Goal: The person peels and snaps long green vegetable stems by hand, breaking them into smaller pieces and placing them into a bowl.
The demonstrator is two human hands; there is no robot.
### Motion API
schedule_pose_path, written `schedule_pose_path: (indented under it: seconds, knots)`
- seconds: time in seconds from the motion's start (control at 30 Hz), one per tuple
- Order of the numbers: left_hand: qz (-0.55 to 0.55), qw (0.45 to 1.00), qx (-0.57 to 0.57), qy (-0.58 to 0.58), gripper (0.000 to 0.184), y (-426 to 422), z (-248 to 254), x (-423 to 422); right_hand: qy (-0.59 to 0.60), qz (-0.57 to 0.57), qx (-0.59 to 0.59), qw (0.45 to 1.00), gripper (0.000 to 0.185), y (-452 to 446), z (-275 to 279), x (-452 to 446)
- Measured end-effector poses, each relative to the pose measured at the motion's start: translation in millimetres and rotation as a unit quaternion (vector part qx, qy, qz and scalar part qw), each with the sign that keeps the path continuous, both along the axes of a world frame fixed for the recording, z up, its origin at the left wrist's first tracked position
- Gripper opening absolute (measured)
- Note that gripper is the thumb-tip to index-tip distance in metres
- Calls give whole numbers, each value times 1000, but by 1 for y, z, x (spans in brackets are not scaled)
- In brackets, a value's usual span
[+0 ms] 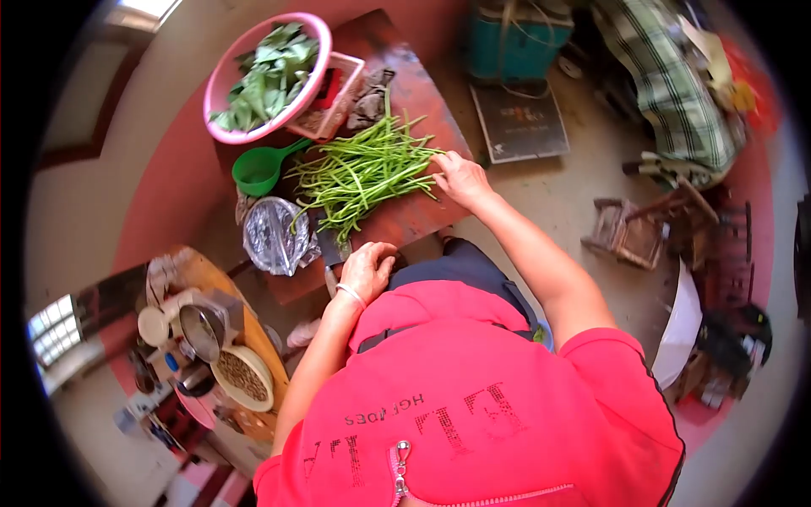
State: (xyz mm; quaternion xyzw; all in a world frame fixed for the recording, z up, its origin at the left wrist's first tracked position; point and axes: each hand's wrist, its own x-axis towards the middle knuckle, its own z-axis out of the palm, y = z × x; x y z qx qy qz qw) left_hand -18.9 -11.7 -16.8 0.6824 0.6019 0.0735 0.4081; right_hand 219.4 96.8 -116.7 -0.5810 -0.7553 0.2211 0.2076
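**Green Stems Spread Under the Right Hand, Leaves Heaped in a Basin Beyond**

Seen from the head camera, a person in a red shirt (pixel 456 380) has the two hands apart at a reddish table (pixel 414 218). The right hand (pixel 462 180) touches the ends of a loose pile of long green stems (pixel 363 173), its fingers bent; whether they grip any stem, one cannot tell. The left hand (pixel 367 272) rests near the table's near edge, fingers curled, and whether it holds anything cannot be made out.

The stems lie directly on the table, ahead of the left hand and to the left of the right hand. Beyond them, ahead and to the left of both hands, a pink basin (pixel 326 52) carries a heap of broad green leaves (pixel 274 76). Beside it, a shallow rectangular basket (pixel 353 80) contains something red, too hidden to name, with a dark crumpled bundle (pixel 372 100) at its side. Left of the stems sits a green scoop (pixel 256 171), its handle toward the basket. Nearer the left hand is a round container (pixel 276 235) covered in clear plastic, its contents unclear.

Well to the left of the left hand, a wooden counter (pixel 260 334) bears a pale round bowl (pixel 269 387) filled with small brown pieces (pixel 241 373), beside a metal pan (pixel 203 331).
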Motion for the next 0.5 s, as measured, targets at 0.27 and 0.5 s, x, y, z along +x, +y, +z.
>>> schedule_pose_path:
  seconds: [0.27,0.5]
  knots:
    - [227,968,-61,-87,21,-54,-19,-36,-84,128,-73,985,18,53,15,-13]
    - [255,951,-96,-148,21,-43,-26,-29,-48,123,-114,985,19,53,86,-1]
